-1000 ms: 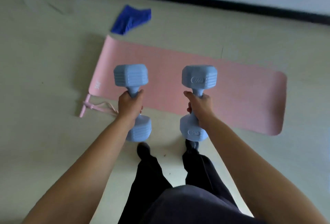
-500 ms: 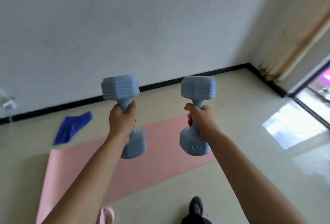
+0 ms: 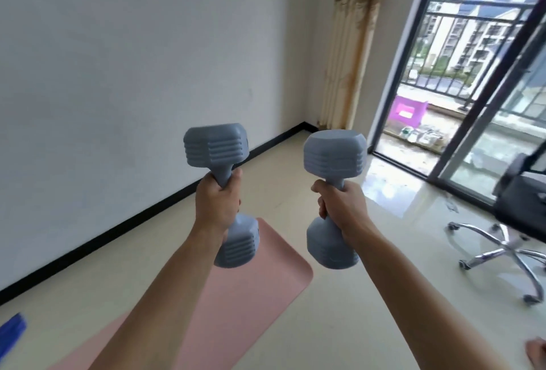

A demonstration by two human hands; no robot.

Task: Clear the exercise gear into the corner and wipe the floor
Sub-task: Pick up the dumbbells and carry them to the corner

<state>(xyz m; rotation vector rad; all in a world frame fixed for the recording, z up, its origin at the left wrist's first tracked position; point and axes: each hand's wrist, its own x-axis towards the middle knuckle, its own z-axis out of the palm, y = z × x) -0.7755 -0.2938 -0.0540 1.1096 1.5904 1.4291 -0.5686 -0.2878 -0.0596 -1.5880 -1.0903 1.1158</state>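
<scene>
Turned up and right toward the corner point(image 3: 316, 125), away from the pink mat point(image 3: 266, 281) now below the grip. Clenched upright: left hand point(image 3: 218, 204) round left dumbbell point(image 3: 214, 146), right hand point(image 3: 339, 207) round right dumbbell point(image 3: 335, 152). Keep wrists firm; lower gently ahead, never drop.

plain white wall point(image 3: 118, 59) takes up 9 to 12 o'clock with a black baseboard point(image 3: 133, 222) along its foot, beige curtain point(image 3: 351, 44) at 1, sliding glass door point(image 3: 487, 163) with a balcony railing point(image 3: 472, 15) and purple box point(image 3: 409, 109) outside at 2, black office chair point(image 3: 523, 204) at 3
</scene>
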